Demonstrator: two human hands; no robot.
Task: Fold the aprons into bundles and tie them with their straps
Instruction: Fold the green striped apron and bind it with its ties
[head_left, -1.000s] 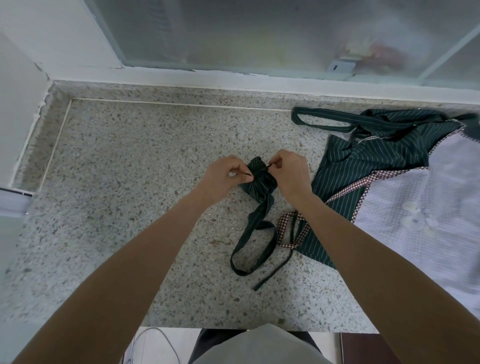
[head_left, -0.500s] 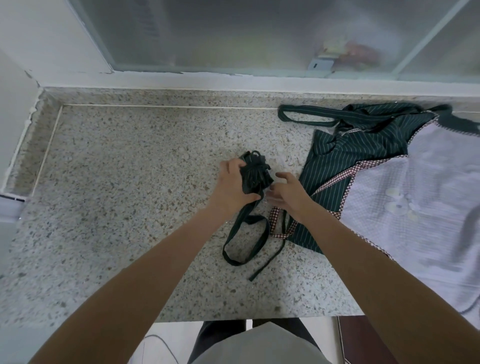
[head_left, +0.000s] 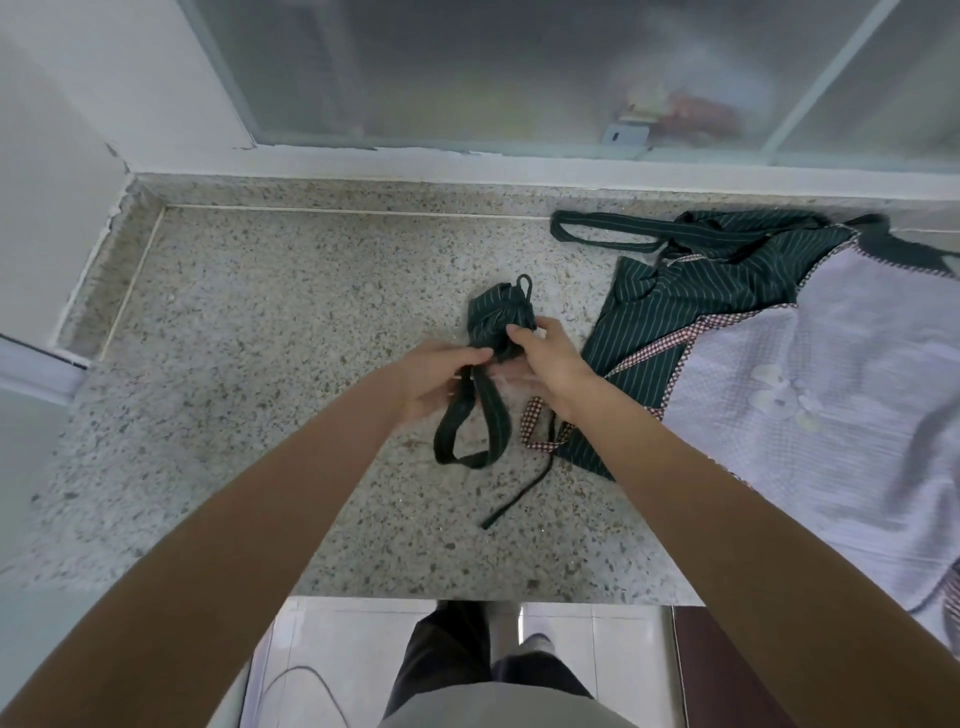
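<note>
- Bundle (head_left: 497, 326) of dark green striped apron sits mid-worktop (head_left: 270, 332); left hand (head_left: 439, 379) pinches its strap (head_left: 470, 415) just below it
- right hand (head_left: 545, 358), fingers closed, grips the bundle's right side
- unfolded apron (head_left: 779, 332) lies right of the bundle

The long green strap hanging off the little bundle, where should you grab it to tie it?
Probably best near the top, where the green strap leaves the bundle, coming from the near side. There both bands run close together, so one pinch catches both. Lower down it opens into a wide floppy loop on the counter. The left hand is already at that spot.
</note>
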